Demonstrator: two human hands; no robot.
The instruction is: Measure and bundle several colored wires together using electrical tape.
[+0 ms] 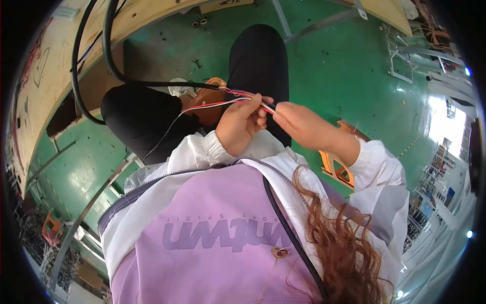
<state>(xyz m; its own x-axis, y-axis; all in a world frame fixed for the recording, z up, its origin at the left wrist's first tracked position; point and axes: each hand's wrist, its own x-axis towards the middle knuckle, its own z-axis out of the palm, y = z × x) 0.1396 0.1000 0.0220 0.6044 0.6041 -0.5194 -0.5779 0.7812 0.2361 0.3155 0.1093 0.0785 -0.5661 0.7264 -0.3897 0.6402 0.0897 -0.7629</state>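
My left hand (242, 124) is closed around a bundle of thin coloured wires (246, 96) that come out of a thick black cable (152, 82). My right hand (298, 121) pinches the wire ends just right of the left hand's fingertips. Both hands are held above my lap, over my black trousers (142, 119). A few thin red and white wires (202, 105) trail off to the left over my knee. The black cable loops up to the wooden bench at the upper left.
A plywood workbench (48, 76) curves along the left. I sit on an orange stool (336, 169) over a green floor (344, 66). Metal frames (405, 61) stand at the upper right. Racks and bright windows (445, 126) lie at the right.
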